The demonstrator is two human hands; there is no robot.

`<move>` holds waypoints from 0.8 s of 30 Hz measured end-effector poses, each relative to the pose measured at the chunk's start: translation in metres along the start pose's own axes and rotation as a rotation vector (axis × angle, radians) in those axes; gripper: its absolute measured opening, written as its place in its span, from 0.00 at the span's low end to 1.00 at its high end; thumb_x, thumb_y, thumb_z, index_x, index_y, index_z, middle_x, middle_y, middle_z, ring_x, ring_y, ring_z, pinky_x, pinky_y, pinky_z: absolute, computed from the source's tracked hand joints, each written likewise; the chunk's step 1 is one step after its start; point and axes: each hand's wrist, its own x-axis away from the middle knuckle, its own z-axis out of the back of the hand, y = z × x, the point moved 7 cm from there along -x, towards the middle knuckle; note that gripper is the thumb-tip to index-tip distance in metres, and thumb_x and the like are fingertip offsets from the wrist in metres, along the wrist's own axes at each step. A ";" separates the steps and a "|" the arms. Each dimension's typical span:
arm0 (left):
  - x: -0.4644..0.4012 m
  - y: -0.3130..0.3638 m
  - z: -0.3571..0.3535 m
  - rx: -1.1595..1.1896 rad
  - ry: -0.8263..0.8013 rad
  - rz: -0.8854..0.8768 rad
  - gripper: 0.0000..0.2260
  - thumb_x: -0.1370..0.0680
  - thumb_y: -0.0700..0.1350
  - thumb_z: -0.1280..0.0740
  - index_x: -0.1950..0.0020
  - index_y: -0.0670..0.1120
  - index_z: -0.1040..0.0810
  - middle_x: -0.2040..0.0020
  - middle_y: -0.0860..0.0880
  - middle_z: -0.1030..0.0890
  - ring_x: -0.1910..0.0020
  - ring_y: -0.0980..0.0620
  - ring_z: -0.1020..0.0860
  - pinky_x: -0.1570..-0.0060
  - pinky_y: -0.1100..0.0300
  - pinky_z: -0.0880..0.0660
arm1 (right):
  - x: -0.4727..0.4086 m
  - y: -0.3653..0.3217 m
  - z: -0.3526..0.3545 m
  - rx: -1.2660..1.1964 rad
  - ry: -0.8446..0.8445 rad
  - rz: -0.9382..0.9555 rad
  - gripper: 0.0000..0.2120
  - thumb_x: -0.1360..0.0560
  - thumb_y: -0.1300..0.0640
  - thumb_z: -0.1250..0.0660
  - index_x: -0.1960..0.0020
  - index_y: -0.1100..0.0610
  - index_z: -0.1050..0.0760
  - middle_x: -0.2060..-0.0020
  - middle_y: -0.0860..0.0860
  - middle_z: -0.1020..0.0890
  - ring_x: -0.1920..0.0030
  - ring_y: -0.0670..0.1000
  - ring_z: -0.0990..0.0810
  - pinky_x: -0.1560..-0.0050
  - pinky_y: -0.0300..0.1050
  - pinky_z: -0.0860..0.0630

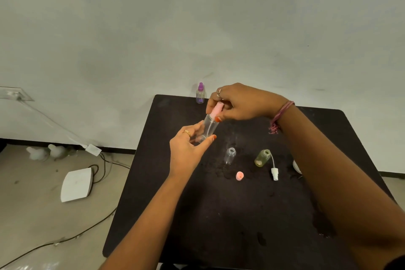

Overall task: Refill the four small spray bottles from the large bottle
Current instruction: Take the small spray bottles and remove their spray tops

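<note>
1. My left grip curls round a clear small bottle, tilted above the counter.
2. My right grip pinches its pink spray top.
3. A purple-topped bottle stands at the far edge.
4. An open clear bottle and a yellowish bottle stand mid-counter.

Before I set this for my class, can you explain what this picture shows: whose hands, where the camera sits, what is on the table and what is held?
There is no machine: a person works with bare hands, filmed by one camera worn on their head, looking down. The left hand holds a clear spray bottle; the right hand has its grip on the pink spray top. On the black table stand an open clear bottle, an open yellowish bottle and a purple-capped bottle. A pink cap and a white sprayer lie loose.
</note>
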 end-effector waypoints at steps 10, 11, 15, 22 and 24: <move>0.004 -0.001 0.001 0.000 0.014 0.017 0.19 0.31 0.45 0.23 0.41 0.46 0.20 0.50 0.53 0.19 0.54 0.59 0.19 0.54 0.75 0.26 | 0.005 -0.003 -0.005 -0.047 0.012 -0.056 0.14 0.25 0.53 0.32 0.41 0.55 0.24 0.59 0.38 0.25 0.60 0.39 0.24 0.62 0.26 0.34; 0.004 -0.002 0.001 0.002 0.020 0.022 0.19 0.31 0.45 0.23 0.41 0.45 0.20 0.50 0.53 0.19 0.54 0.60 0.19 0.55 0.76 0.26 | 0.006 -0.003 -0.003 -0.057 0.018 -0.046 0.17 0.25 0.52 0.31 0.38 0.53 0.26 0.59 0.36 0.28 0.62 0.35 0.26 0.63 0.24 0.35; 0.003 -0.003 0.000 -0.014 0.023 0.026 0.17 0.31 0.45 0.23 0.43 0.45 0.19 0.50 0.51 0.19 0.55 0.58 0.19 0.56 0.77 0.26 | 0.005 0.002 -0.009 -0.114 0.050 -0.135 0.22 0.26 0.41 0.34 0.44 0.58 0.24 0.61 0.49 0.18 0.69 0.43 0.20 0.68 0.26 0.29; 0.004 -0.008 0.000 -0.003 0.031 0.042 0.19 0.31 0.44 0.23 0.42 0.45 0.20 0.50 0.52 0.19 0.54 0.60 0.20 0.55 0.76 0.26 | 0.006 -0.002 -0.010 -0.082 0.052 -0.075 0.24 0.26 0.48 0.31 0.33 0.53 0.30 0.55 0.39 0.29 0.61 0.36 0.30 0.62 0.23 0.35; 0.005 -0.009 -0.001 -0.004 0.027 0.041 0.18 0.31 0.44 0.23 0.42 0.45 0.20 0.50 0.51 0.19 0.54 0.59 0.20 0.55 0.77 0.26 | 0.004 0.001 -0.013 -0.075 0.075 -0.116 0.20 0.26 0.46 0.32 0.39 0.56 0.26 0.54 0.45 0.22 0.63 0.39 0.26 0.64 0.26 0.33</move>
